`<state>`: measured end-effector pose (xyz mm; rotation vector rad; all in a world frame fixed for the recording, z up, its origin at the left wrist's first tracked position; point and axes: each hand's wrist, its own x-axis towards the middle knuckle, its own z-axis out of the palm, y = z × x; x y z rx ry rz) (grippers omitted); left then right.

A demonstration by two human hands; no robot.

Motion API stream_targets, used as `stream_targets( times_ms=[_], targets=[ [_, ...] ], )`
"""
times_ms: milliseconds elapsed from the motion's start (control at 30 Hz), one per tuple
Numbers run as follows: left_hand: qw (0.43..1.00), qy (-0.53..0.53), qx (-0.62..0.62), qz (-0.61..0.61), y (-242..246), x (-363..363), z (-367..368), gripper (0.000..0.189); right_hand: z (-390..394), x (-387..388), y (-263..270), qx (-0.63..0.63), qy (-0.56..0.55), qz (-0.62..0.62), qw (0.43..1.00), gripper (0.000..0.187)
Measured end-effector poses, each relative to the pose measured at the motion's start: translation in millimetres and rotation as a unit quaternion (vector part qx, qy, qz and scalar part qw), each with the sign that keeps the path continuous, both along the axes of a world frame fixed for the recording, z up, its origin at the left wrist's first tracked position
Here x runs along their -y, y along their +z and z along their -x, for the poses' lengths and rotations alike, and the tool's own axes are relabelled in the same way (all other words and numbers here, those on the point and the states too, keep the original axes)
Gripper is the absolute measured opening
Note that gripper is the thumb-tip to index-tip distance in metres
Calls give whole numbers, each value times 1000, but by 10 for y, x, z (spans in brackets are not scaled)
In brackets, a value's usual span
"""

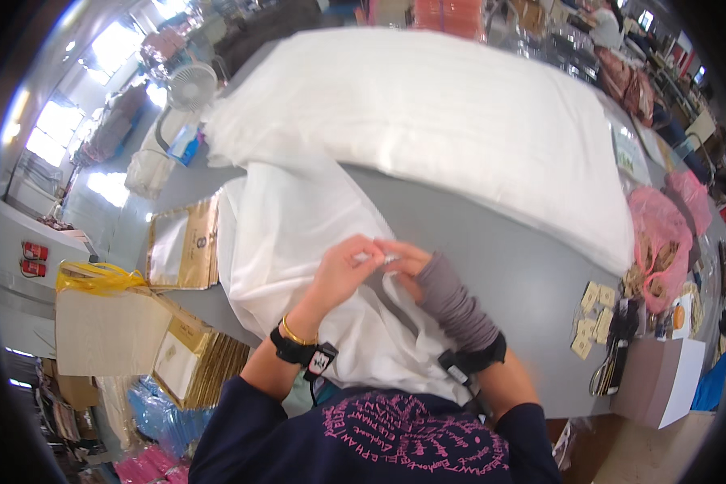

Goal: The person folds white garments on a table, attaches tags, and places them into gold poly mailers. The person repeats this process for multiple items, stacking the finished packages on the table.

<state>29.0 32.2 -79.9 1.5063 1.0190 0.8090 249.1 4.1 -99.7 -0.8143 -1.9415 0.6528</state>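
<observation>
A length of thin white cloth [284,212] hangs in loose folds before me, from the grey table towards my lap. My left hand [346,269] pinches a small bit of the cloth's edge between thumb and fingertips. Opposite it, my right hand [408,261] has its fingers at the same spot, on the white edge, with slight blur. The fingertips of both hands almost meet. Beyond them lies a broad, thick stack of folded white cloth [417,103] across the table. A grey sleeve [457,296] covers my right forearm.
Gold-edged packets [184,245] lie left on the grey table [508,254], with more packets [196,357] stacked lower. At right are cream tags [593,314], scissors [602,375], a pink plastic bag [659,242] and a box [659,378]. A fan [192,86] stands at far left.
</observation>
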Motion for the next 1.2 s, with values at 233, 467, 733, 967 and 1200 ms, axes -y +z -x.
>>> stream_targets(
  times_ms=[233,467,733,967,1200],
  targets=[
    [919,-42,-250,-302,857,409,629,28,-712,337,481,47,-180,-53,981,28],
    [774,-96,-502,-374,948,226,1844,25,-2767,696,793,-6,-366,104,925,21],
    [596,267,-374,-659,2719,341,2221,13,-3205,1312,2710,-112,-358,-60,925,50],
    [596,129,-470,-638,2722,1138,2238,26,-3333,1635,1967,42,-322,-50,944,26],
    [627,200,-476,-583,2487,-62,2294,13,-3161,-258,1799,-199,-277,64,938,28]
  ],
)
